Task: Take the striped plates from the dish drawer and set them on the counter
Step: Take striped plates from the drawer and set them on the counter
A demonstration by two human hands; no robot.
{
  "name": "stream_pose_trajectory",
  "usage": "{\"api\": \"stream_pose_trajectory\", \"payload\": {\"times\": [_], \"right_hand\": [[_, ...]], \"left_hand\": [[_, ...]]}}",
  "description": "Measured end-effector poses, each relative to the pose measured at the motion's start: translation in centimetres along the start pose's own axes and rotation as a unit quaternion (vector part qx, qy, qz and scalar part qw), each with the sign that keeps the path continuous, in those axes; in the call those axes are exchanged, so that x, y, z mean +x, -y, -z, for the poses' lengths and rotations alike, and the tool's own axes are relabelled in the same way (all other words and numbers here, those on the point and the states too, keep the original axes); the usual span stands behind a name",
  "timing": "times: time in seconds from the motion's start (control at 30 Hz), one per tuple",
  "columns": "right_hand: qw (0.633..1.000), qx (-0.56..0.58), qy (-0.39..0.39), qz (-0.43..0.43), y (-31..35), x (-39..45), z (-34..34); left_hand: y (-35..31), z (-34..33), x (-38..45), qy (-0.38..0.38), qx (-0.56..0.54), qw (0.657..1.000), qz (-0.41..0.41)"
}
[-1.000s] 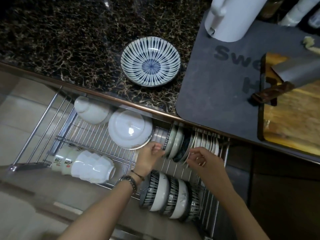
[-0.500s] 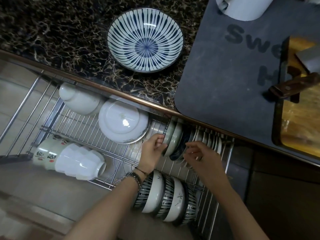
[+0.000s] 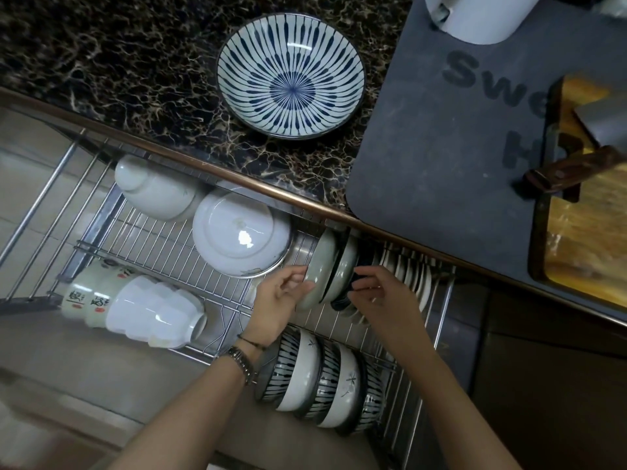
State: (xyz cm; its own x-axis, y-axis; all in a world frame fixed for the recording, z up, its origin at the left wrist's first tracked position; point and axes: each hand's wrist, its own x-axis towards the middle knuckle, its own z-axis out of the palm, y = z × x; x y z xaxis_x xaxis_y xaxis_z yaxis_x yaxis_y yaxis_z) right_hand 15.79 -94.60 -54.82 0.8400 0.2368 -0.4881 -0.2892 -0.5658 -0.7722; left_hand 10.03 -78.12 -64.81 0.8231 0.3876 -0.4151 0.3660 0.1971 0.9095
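One blue-rayed striped plate [image 3: 290,76]; left hand [image 3: 280,295] grips pale plate [image 3: 322,262], right hand [image 3: 378,298] dark plate [image 3: 340,301].

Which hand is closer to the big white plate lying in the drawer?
Left. The left hand is just beside the white plate's lower right rim, gripping a grey-green plate. The right hand is farther right, beyond that plate, at a dark plate.

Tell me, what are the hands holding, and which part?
The left hand grips the near rim of a pale plate standing in the rack; the right hand pinches the rim of the dark plate beside it.
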Motion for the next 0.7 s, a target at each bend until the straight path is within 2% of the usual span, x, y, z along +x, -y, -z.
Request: {"api": "stream_pose_trajectory", "payload": {"times": [0.1, 0.2, 0.33, 0.47, 0.6, 0.7], "right_hand": [[1.0, 0.018, 0.003, -0.002, 0.4, -0.1, -0.8], [0.997, 0.067, -0.007, -0.041, 1.2, -0.1, -1.7], [0.992, 0.096, -0.011, -0.075, 2.3, -0.4, -2.4], [0.991, 0.101, 0.031, -0.08, 3.7, -0.7, -2.5], [0.982, 0.115, 0.079, -0.126, 4.9, -0.5, -2.9], [0.968, 0.158, 0.112, -0.157, 5.3, -0.5, -3.2]], "left_hand": [[-1.2, 1.0, -1.2, 0.013, 0.004, 1.0, 0.006], [-3.0, 2.3, -2.8, 0.042, 0.025, 0.999, -0.016], [-5.8, 5.0, -5.2, 0.077, 0.108, 0.989, -0.06], [-7.6, 7.9, -7.7, 0.122, 0.205, 0.964, -0.117], [-8.4, 9.8, -9.4, 0.123, 0.224, 0.952, -0.167], [-8.7, 10.4, -9.8, 0.134, 0.227, 0.95, -0.169]]}}
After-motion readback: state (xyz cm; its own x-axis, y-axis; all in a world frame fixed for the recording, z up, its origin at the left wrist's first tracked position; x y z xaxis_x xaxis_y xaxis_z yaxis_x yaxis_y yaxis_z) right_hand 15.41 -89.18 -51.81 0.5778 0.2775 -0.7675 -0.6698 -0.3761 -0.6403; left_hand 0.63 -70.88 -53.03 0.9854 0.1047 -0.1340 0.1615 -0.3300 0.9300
